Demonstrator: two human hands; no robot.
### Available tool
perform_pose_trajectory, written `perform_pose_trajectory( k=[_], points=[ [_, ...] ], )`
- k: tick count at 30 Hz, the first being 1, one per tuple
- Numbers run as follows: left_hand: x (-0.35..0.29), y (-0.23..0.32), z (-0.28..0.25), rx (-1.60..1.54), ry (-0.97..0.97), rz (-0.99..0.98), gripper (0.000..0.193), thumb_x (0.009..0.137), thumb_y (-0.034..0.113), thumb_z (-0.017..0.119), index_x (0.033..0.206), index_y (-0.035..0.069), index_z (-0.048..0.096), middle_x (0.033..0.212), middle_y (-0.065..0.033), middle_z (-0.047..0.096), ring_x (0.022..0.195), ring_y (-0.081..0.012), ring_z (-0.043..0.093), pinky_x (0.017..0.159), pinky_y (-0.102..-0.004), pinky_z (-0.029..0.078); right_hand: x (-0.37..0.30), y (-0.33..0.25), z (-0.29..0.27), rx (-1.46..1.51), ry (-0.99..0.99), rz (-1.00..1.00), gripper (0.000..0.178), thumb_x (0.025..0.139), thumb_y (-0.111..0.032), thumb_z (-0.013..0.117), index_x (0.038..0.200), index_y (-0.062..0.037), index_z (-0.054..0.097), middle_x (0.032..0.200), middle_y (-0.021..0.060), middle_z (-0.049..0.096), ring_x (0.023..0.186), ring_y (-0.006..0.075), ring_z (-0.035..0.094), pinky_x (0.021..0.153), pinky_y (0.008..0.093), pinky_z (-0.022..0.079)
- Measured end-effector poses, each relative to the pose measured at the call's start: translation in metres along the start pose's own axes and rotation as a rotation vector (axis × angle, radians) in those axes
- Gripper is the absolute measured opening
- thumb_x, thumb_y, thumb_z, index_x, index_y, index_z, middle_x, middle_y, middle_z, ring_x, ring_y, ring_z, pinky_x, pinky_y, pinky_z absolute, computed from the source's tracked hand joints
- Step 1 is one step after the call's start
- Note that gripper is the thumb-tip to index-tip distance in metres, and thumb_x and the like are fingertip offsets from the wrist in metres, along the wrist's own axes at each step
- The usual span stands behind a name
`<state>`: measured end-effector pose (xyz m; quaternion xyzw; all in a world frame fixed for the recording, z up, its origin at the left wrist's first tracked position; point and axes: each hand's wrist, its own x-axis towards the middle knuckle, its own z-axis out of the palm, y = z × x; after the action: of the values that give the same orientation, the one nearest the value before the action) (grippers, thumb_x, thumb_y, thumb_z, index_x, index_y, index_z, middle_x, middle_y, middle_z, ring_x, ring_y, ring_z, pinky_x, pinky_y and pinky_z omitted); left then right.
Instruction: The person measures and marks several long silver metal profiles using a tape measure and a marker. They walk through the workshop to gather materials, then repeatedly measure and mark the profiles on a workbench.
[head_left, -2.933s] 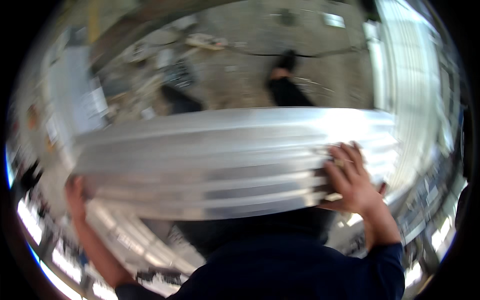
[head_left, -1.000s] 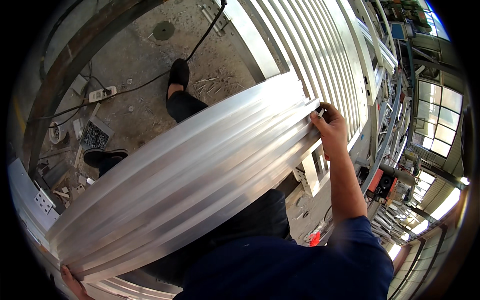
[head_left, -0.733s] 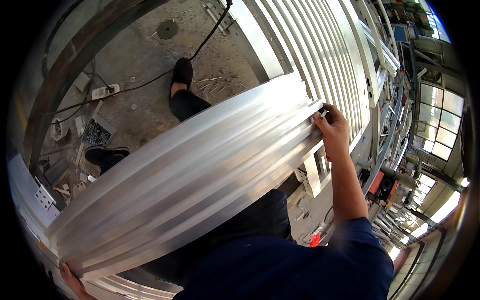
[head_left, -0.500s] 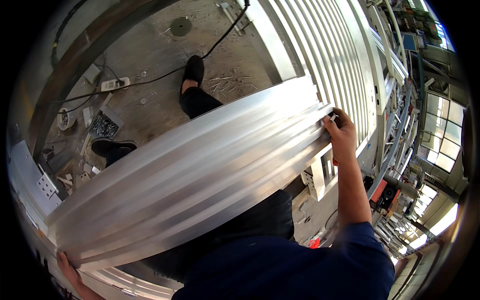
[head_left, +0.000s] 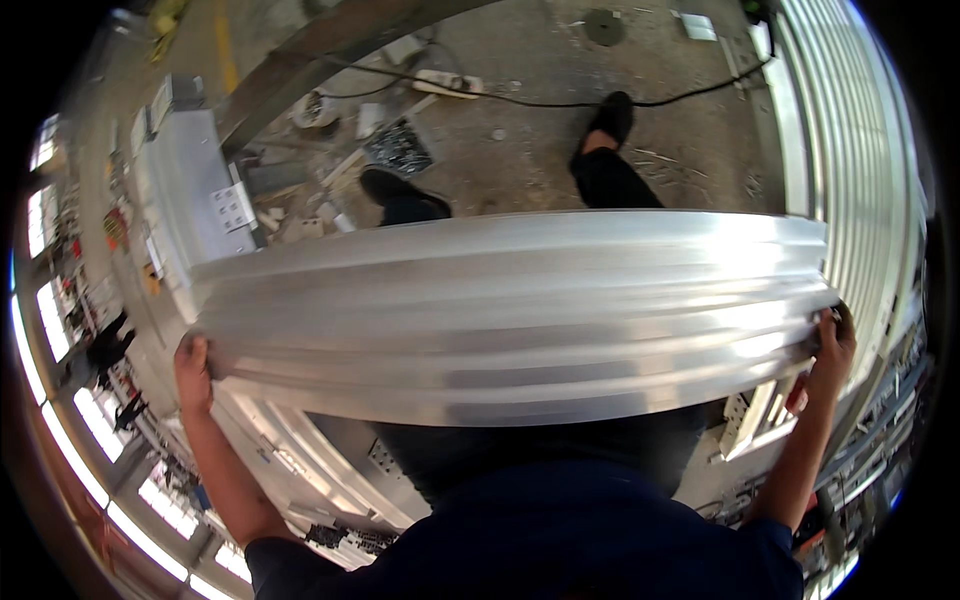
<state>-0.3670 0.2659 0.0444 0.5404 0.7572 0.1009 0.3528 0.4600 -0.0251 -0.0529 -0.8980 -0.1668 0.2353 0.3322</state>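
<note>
A long silvery ribbed metal panel (head_left: 500, 310) lies crosswise in front of my body, its length running from left to right. At its left end, my left hand (head_left: 193, 372) is closed round the near corner, with the thumb on top and the other fingers mostly hidden. My right hand (head_left: 836, 342) grips the right end near its front corner. Something small and pale shows by the right fingertips, too small to name. The panel's right end meets a stack of ribbed metal lengths (head_left: 860, 190).
Beyond the panel, a tray of small metal pieces (head_left: 400, 148), a white power strip (head_left: 448, 84) and a black cable (head_left: 540, 103) lie on the littered floor (head_left: 500, 170). A curved-looking dark beam (head_left: 290, 85) crosses the far left. A grey metal piece with holes (head_left: 205, 190) stands left.
My view has turned left, so the panel now looks nearly level instead of slanting. My left hand and forearm have come fully into sight. Both hands keep their hold on the panel ends.
</note>
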Motion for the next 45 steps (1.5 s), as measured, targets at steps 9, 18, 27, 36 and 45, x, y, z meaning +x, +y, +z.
perform_pose_trajectory(
  k=[9,18,27,36,45],
  points=[
    [0.002,-0.007,0.001,-0.145,0.046,-0.049,0.044,0.092,0.037,0.067,0.112,-0.002,0.062,0.099,-0.0025,0.066,0.089,-0.0104,0.058,0.082,-0.0265,0.046,0.021,0.034,-0.021,-0.074,-0.093,-0.022,0.046,0.097,-0.032,0.057,0.130,0.0003,0.055,0.114,0.0083,0.063,0.103,0.0179,0.056,0.090,0.0306,0.044],
    [-0.002,-0.003,0.003,-0.208,0.038,-0.107,0.048,0.089,0.041,0.071,0.108,-0.002,0.063,0.095,-0.0033,0.067,0.084,-0.0110,0.059,0.080,-0.0266,0.047,0.026,0.037,-0.024,-0.179,-0.117,-0.055,0.052,0.098,-0.037,0.053,0.135,0.0008,0.052,0.126,0.0150,0.059,0.114,0.0246,0.055,0.098,0.0343,0.042],
    [0.000,-0.003,0.002,-0.203,0.033,-0.095,0.048,0.088,0.041,0.072,0.108,-0.002,0.064,0.097,-0.0036,0.067,0.087,-0.0118,0.060,0.083,-0.0272,0.047,0.026,0.034,-0.027,-0.186,-0.107,-0.057,0.053,0.098,-0.037,0.053,0.136,-0.0004,0.051,0.128,0.0161,0.058,0.117,0.0258,0.054,0.100,0.0358,0.041],
    [0.000,-0.001,0.007,-0.251,0.028,-0.080,0.045,0.089,0.037,0.071,0.110,-0.002,0.063,0.099,-0.0041,0.068,0.088,-0.0116,0.060,0.083,-0.0265,0.047,0.026,0.032,-0.028,-0.225,-0.108,-0.060,0.054,0.097,-0.039,0.054,0.136,-0.0010,0.052,0.128,0.0156,0.059,0.117,0.0256,0.054,0.101,0.0352,0.040],
    [0.001,-0.003,0.006,-0.252,0.025,-0.075,0.048,0.088,0.039,0.072,0.111,-0.002,0.063,0.099,-0.0034,0.068,0.087,-0.0110,0.060,0.082,-0.0258,0.047,0.025,0.032,-0.027,-0.198,-0.106,-0.054,0.051,0.097,-0.037,0.055,0.134,-0.0009,0.053,0.126,0.0143,0.060,0.115,0.0240,0.055,0.099,0.0340,0.041]
  ],
)
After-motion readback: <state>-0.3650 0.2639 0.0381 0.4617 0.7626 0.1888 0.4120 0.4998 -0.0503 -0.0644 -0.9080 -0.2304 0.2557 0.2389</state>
